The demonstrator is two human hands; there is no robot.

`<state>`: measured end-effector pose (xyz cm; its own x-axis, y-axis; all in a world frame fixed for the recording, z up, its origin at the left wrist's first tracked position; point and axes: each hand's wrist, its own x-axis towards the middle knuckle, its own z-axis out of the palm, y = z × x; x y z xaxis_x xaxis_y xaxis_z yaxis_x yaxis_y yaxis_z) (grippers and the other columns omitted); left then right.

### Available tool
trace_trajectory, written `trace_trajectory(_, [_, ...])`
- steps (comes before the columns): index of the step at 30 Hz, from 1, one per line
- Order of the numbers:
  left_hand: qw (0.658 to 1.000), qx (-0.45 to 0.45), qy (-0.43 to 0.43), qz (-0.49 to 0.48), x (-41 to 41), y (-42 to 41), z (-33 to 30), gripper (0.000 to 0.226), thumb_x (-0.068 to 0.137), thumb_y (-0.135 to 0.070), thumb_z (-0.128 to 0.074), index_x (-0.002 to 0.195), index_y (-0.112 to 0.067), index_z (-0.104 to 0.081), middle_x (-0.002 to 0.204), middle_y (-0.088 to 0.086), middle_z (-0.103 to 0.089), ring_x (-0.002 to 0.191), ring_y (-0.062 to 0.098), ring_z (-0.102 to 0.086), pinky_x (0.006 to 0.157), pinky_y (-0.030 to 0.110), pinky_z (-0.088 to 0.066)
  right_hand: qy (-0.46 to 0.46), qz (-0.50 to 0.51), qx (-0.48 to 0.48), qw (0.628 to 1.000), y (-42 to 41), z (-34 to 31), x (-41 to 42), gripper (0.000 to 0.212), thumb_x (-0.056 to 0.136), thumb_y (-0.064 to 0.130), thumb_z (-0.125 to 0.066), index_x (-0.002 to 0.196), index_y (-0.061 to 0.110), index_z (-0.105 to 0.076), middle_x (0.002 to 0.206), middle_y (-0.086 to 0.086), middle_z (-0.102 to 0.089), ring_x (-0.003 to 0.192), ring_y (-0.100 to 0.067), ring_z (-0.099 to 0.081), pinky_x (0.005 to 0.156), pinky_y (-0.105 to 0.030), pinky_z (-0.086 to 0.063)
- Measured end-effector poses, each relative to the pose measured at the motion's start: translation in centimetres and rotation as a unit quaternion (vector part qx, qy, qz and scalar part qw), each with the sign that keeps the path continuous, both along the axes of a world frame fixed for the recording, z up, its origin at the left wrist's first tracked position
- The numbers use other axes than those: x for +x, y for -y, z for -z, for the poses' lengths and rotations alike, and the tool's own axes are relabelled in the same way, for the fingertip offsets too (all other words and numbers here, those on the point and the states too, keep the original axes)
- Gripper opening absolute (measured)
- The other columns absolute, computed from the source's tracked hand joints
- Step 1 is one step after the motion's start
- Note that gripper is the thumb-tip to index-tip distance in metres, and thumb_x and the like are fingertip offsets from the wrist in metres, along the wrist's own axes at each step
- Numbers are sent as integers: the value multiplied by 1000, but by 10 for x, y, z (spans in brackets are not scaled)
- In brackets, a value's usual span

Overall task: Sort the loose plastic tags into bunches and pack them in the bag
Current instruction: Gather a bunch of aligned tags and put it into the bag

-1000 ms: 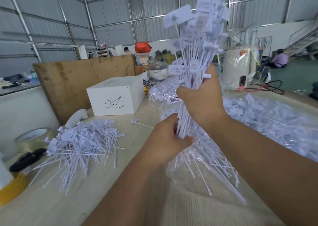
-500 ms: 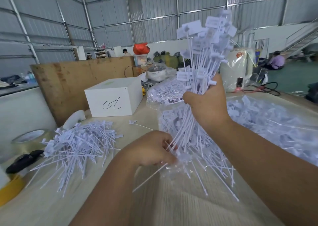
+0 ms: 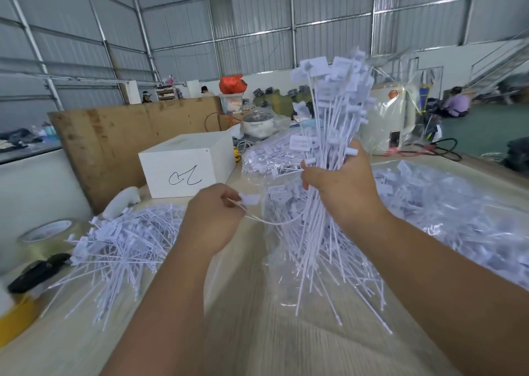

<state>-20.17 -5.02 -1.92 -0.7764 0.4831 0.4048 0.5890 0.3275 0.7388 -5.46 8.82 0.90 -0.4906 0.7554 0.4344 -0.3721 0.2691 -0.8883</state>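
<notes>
1. Loose tags (image 3: 114, 249): a heap of white plastic tags lies near the left edge of the table (image 3: 257, 341), beside a roll of tape (image 3: 47, 234). Its position matches that of a second ago; it is not yet bunched.
2. White box (image 3: 186, 166): stands behind the heap toward the far edge, unmoved.
3. Left hand (image 3: 213, 218): a second ago it gripped the lower stems of the bunch. It has since drawn away to the left and now pinches a single tag (image 3: 249, 199) between thumb and fingers (image 3: 229, 203), the tag's head just clear of the fingertips. The thin tail curves rightward to the bunch.
4. Bunch (image 3: 329, 135): held upright over the middle of the table, heads up, stems fanning out below.
5. Right hand (image 3: 340, 186): fingers are wrapped round the middle of the bunch; the grip reads as unchanged.
6. Bags (image 3: 446, 212): clear bags with packed tags lie along the right edge and behind the bunch.
7. Assessment: the single tag appears to be either a stray being extracted or a tie being wrapped round the stems; the picture does not settle which. The bunch is not yet bagged.
</notes>
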Motion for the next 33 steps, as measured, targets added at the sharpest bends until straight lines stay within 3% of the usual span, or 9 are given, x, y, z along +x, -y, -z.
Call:
trace_trajectory(4, [996, 38, -27, -79, -9, 4, 6, 22, 82, -12, -66, 79, -32, -59, 71, -11, -63, 64, 7, -59, 52, 21, -36, -9, -3, 2, 1000, 2, -1, 2, 51, 69, -7, -68, 111, 19, -54, 88, -9, -68, 85, -39, -68, 70, -55, -56])
trace_trajectory(7, [991, 91, 30, -98, -14, 3, 12, 16, 86, -13, -64, 98, -22, -61, 75, -7, -63, 75, 23, -64, 65, 29, -47, -22, 1, 2, 1000, 3, -6, 4, 50, 68, -8, -67, 109, 19, -55, 86, -7, -68, 88, -38, -67, 71, -55, -56])
trace_trajectory(9, [982, 160, 87, -51, -4, -3, 9, 19, 88, -9, -63, 104, -19, -60, 77, -2, -64, 68, 23, -62, 68, 39, -54, -13, -9, 0, 1000, 3, -8, 4, 50, 69, -10, -67, 111, 14, -56, 91, -15, -69, 88, -41, -66, 70, -56, -56])
trace_trajectory(12, [955, 255, 132, 74, 24, -14, -5, 16, 90, -4, -62, 93, -20, -64, 72, -3, -64, 57, 7, -58, 53, 27, -54, 15, -61, 15, 998, 10, -7, 3, 43, 70, -14, -68, 108, 5, -56, 91, -21, -68, 72, -38, -64, 65, -53, -55])
trace_trajectory(15, [928, 289, 149, 180, 45, -21, -12, 8, 82, -13, -66, 89, -17, -67, 77, 1, -72, 68, 15, -65, 61, 26, -53, 7, -150, 33, 988, 21, 0, -2, 39, 71, -25, -61, 105, -7, -55, 80, -20, -63, 66, -22, -62, 57, -35, -51])
trace_trajectory(18, [893, 362, 198, 179, 52, -23, -12, 14, 84, -4, -66, 96, -10, -65, 73, 3, -69, 69, 18, -62, 70, 32, -51, -4, -205, 44, 978, 28, 5, -4, 37, 71, -27, -60, 104, -10, -58, 78, -16, -65, 69, -19, -64, 59, -28, -52])
trace_trajectory(24, [828, 419, 313, 204, 61, -30, -4, 18, 89, 4, -58, 78, -10, -61, 58, -3, -61, 53, 6, -58, 53, 18, -48, -20, -210, 37, 977, 36, 11, -8, 49, 67, -32, -62, 112, -15, -54, 96, -31, -65, 85, -26, -65, 77, -36, -54])
trace_trajectory(27, [821, 412, 320, 233, 59, -28, -6, 21, 87, 3, -60, 72, -12, -61, 56, -3, -61, 52, 8, -58, 52, 17, -48, -29, -184, 50, 981, 36, 12, -12, 49, 66, -35, -57, 111, -17, -52, 97, -37, -62, 82, -27, -64, 72, -36, -51])
trace_trajectory(33, [869, 354, 297, 176, 37, -14, -10, 21, 90, -8, -48, 84, -11, -67, 78, 2, -66, 77, 18, -60, 70, 28, -46, 69, -125, 118, 983, 33, 18, -3, 51, 70, -18, -66, 104, 19, -57, 83, -1, -70, 71, -9, -67, 61, -22, -52])
